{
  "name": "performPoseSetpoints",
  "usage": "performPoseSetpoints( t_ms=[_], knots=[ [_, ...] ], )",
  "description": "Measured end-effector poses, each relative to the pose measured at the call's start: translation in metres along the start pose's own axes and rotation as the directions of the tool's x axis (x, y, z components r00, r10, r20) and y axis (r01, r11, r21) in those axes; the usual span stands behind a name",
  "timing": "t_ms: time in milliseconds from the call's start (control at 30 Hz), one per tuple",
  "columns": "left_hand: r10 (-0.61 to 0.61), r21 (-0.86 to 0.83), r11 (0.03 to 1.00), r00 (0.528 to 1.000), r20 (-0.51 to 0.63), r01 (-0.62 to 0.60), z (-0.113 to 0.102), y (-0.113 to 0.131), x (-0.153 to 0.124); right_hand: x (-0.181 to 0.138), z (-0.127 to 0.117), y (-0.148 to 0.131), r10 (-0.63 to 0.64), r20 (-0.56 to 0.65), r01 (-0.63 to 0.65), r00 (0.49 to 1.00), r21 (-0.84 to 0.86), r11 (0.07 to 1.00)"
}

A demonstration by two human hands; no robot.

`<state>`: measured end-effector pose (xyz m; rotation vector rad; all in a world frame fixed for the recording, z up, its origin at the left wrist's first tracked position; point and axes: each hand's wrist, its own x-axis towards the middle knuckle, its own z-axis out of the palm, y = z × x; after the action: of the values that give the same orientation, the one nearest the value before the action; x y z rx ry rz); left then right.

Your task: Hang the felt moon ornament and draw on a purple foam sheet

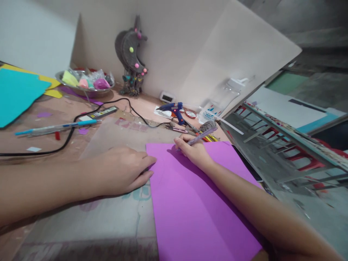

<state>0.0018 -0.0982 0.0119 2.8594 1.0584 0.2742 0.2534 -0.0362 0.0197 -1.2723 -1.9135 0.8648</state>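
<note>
A purple foam sheet (195, 210) lies flat in front of me on a worn cutting board (103, 217). My left hand (122, 170) rests palm down at the sheet's left edge, fingers stretched out and touching it. My right hand (193, 150) is closed around a lilac pen (202, 135), whose tip meets the sheet near its top edge. My right forearm crosses the sheet diagonally.
A blue glue gun (174, 108) with a black cord (70, 134) sits behind the sheet, next to scissors and yellow pencils (209, 137). A blue pen (57, 127), a teal sheet (16, 94), a metal bowl of coloured bits (85, 83) and a crescent ornament (132, 58) are further back. The table's right edge drops off.
</note>
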Motion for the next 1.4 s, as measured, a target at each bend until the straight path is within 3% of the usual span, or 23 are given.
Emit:
performPoseSetpoints(
  t_ms=[267,600,767,1400],
  knots=[
    [0.012,-0.029,1.000,1.000,-0.004,-0.012,0.002,-0.002,0.000,-0.004,-0.004,0.003,0.061,0.029,-0.064,0.998,0.135,0.989],
    [0.012,0.026,1.000,0.999,0.038,-0.013,0.000,-0.002,-0.001,-0.004,0.005,0.011,-0.043,-0.031,0.040,0.999,-0.086,0.995],
    [0.012,-0.020,1.000,1.000,-0.012,-0.012,0.001,-0.003,-0.001,-0.003,0.005,0.011,-0.042,-0.014,0.040,0.999,-0.092,0.995],
    [0.010,-0.014,1.000,1.000,-0.006,-0.010,0.003,-0.004,-0.001,-0.006,0.005,0.011,-0.044,-0.022,0.042,0.999,-0.097,0.994]
  ],
)
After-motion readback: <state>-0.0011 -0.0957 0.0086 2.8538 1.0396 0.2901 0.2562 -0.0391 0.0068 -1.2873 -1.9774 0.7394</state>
